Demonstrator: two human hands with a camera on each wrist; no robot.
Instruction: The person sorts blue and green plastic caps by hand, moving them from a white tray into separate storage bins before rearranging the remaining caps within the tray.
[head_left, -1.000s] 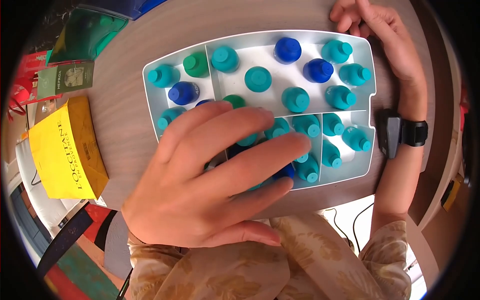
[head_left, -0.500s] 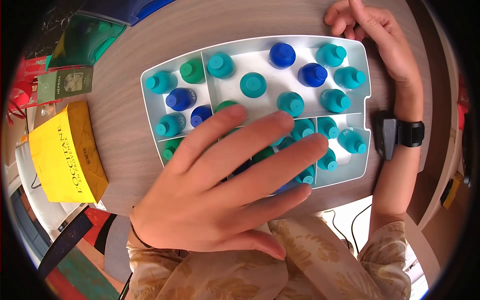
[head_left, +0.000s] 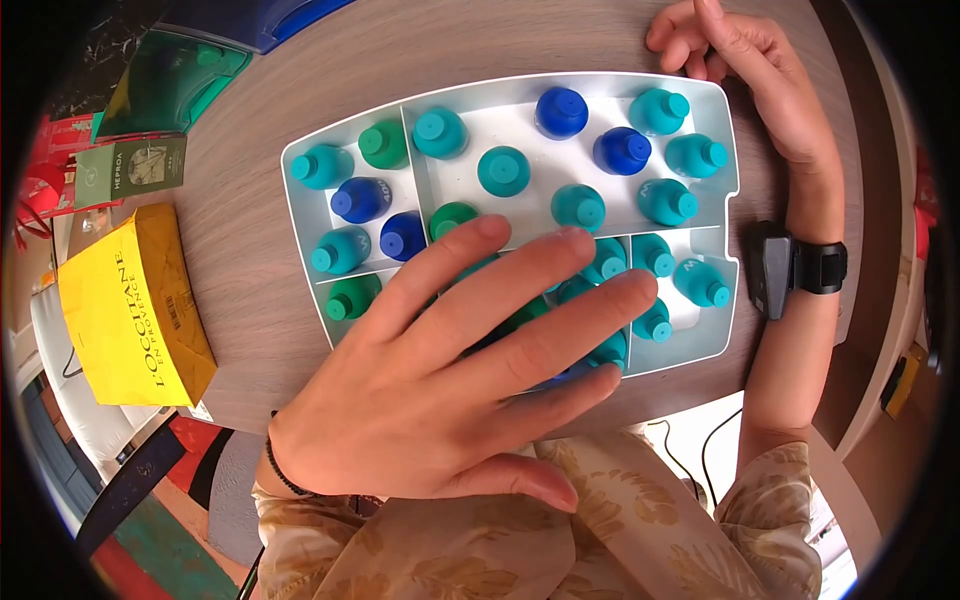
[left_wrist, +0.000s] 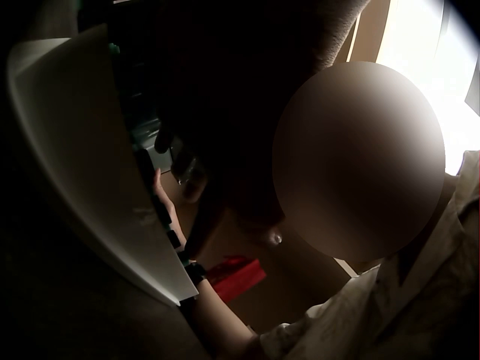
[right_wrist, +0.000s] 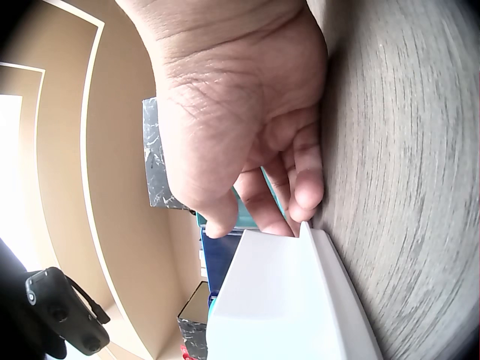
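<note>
In the head view my left hand [head_left: 450, 375] hovers palm down over the lower middle of a white divided tray [head_left: 733, 160], fingers spread and thumb apart. Beneath the fingers, several bottles are partly hidden; nothing is visibly gripped. Teal bottles [head_left: 503, 171], blue bottles [head_left: 561, 112] and green bottles [head_left: 383, 144] stand or lean in the compartments. My right hand [head_left: 745, 50] rests on the table beyond the tray's upper right corner, fingers loosely bent. In the right wrist view this hand [right_wrist: 240, 112] holds nothing, its fingertips close to the tray [right_wrist: 277, 300]; contact is unclear.
A yellow paper bag [head_left: 130, 310] stands left of the tray, with a green box [head_left: 150, 165] above it. Green and blue translucent holders [head_left: 180, 80] are at the upper left of the wooden table [head_left: 250, 240]. The left wrist view is mostly dark.
Over the past second my left hand has shifted slightly right relative to the tray, uncovering blue and green bottles at left. My right hand stays by the tray's corner.
</note>
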